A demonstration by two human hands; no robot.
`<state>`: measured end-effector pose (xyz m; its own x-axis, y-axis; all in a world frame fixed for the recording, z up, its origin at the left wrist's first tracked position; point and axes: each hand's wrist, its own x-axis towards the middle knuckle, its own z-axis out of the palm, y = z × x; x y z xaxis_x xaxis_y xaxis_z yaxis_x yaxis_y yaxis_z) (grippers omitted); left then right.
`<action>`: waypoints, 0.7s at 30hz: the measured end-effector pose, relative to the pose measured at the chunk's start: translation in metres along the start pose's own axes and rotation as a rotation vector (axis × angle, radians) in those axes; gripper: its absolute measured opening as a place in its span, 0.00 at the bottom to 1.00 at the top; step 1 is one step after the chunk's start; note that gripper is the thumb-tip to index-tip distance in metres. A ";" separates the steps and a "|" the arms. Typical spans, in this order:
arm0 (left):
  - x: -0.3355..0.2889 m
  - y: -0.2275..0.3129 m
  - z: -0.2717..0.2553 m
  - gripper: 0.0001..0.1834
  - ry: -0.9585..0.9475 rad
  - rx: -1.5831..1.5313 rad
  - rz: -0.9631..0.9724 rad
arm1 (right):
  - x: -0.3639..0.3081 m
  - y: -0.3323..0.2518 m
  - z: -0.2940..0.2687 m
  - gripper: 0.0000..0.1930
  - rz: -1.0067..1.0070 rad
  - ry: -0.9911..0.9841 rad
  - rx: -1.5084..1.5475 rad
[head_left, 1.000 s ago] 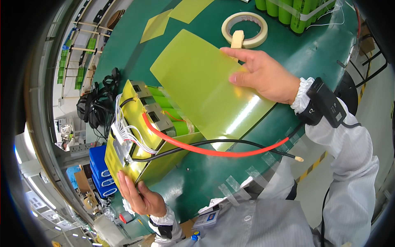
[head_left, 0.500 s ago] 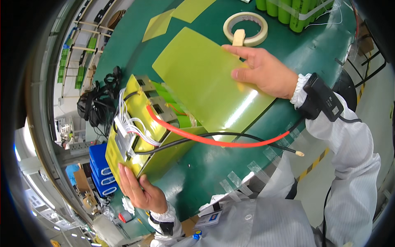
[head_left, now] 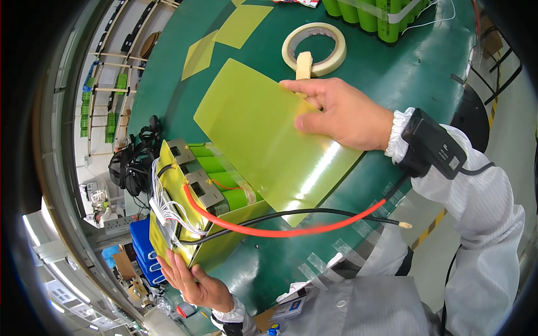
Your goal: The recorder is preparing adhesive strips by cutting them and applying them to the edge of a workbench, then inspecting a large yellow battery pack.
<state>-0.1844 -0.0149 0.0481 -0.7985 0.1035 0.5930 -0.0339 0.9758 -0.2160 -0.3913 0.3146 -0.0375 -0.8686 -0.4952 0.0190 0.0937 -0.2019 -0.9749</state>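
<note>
My right hand [head_left: 344, 115] pinches the edge of a yellow-green insulation sheet [head_left: 246, 117] between thumb and fingers, tilted above the table. Left of it stands a battery pack [head_left: 216, 165], its green cells showing between yellow-green boards. My left hand [head_left: 196, 285] rests against the pack's near lower corner, fingers stretched out. White wires [head_left: 171, 213] run along the pack's left board. From the pack, a red cable [head_left: 291, 232] and a black cable [head_left: 330, 211] reach right, passing in front of the sheet. Just beyond my right hand lies a roll of masking tape [head_left: 332, 61].
More yellow-green sheets [head_left: 244, 25] lie on the far part of the green table [head_left: 168, 95]. Another group of green cells [head_left: 367, 17] stands at the back right. Clear tape strips [head_left: 314, 267] hang at the near edge. Black straps [head_left: 131, 168] and blue bins [head_left: 144, 241] are to the left.
The whole view has shifted slightly. The sheet in my right hand is farther from the pack's top, so more green cells show. My left hand stays against the pack.
</note>
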 end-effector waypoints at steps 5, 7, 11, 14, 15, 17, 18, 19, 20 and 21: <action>-0.004 0.006 0.000 0.22 0.001 -0.142 -0.110 | -0.002 0.003 -0.001 0.34 -0.029 -0.020 -0.066; -0.005 0.005 0.001 0.22 -0.006 -0.154 -0.118 | -0.004 0.003 0.000 0.34 -0.017 0.000 0.039; -0.009 0.001 0.001 0.22 0.014 -0.182 -0.116 | -0.003 -0.005 0.002 0.33 0.073 -0.040 0.099; -0.009 0.000 0.001 0.21 0.021 -0.197 -0.120 | -0.003 -0.008 0.001 0.33 0.100 -0.024 0.035; -0.009 0.000 0.001 0.21 0.021 -0.195 -0.118 | -0.004 -0.009 0.001 0.33 0.104 -0.023 0.036; -0.008 0.000 0.002 0.21 0.025 -0.202 -0.112 | -0.004 -0.009 0.001 0.32 0.107 -0.010 0.003; -0.008 0.001 0.002 0.21 0.032 -0.208 -0.107 | -0.004 -0.009 0.002 0.32 0.110 -0.010 0.005; -0.007 0.001 0.003 0.21 0.029 -0.209 -0.108 | -0.004 -0.007 0.002 0.32 0.097 -0.006 0.020; -0.007 0.002 0.003 0.21 0.034 -0.210 -0.105 | -0.004 -0.006 0.002 0.32 0.083 -0.002 0.035; -0.007 0.002 0.004 0.21 0.039 -0.210 -0.102 | -0.003 -0.004 0.002 0.32 0.087 -0.001 0.034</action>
<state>-0.1814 -0.0145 0.0408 -0.7734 0.0058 0.6339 0.0158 0.9998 0.0101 -0.3880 0.3156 -0.0338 -0.8560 -0.5129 -0.0648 0.1850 -0.1868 -0.9648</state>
